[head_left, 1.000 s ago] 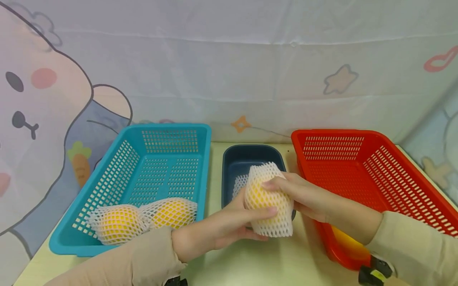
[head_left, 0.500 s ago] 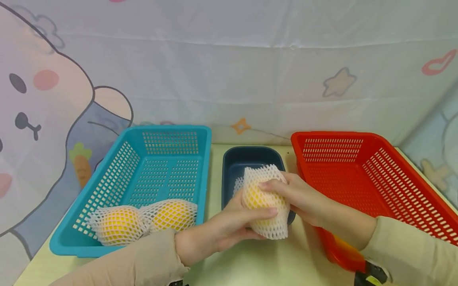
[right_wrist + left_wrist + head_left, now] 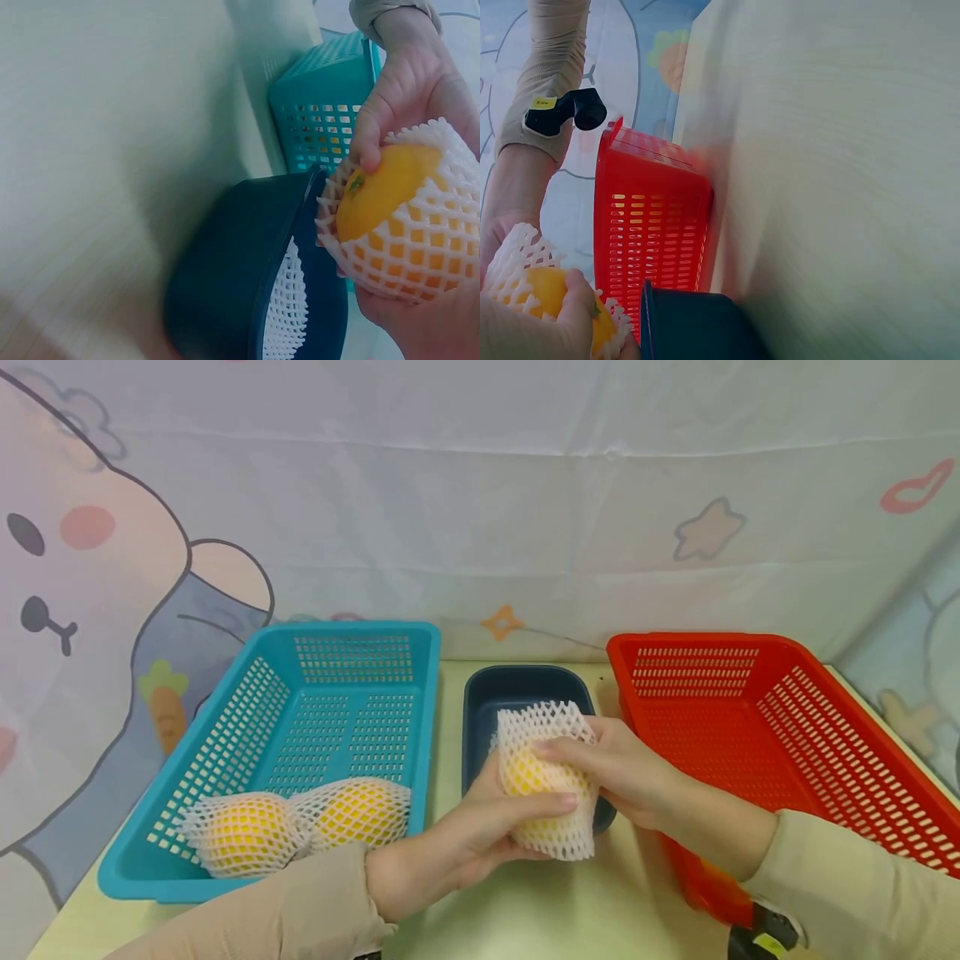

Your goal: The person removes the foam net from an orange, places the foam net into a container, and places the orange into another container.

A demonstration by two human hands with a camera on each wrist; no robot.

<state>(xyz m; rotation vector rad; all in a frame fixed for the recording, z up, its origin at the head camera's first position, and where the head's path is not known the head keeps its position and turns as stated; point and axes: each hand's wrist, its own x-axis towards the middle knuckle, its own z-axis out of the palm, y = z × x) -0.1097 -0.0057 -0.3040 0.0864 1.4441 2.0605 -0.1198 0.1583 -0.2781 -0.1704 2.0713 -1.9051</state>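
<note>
Both hands hold one orange (image 3: 394, 184) in a white foam net sleeve (image 3: 536, 727), above the front of a dark blue bin (image 3: 487, 689). My left hand (image 3: 480, 827) grips it from the left, thumb across the front of the sleeve. From the right, my right hand (image 3: 626, 768) holds the sleeve's upper side with its thumb in front. In the right wrist view, the left thumb touches bare peel near the green stem end, and the sleeve covers the rest. Most of the fingers behind the fruit are hidden in the head view.
Left stands a blue-green basket (image 3: 431, 710) with two sleeved oranges (image 3: 251, 835) (image 3: 363, 810) near its front. Right is a red basket (image 3: 712, 735); something orange-yellow (image 3: 716, 870) shows partly by its front wall. Another white foam net (image 3: 289, 307) lies inside the dark bin. A printed cloth (image 3: 480, 527) hangs behind.
The sleeved orange and both hands have shifted slightly left. The sleeve's upper end now stands more upright and wider spread over the fruit. Both hands keep their hold.
</note>
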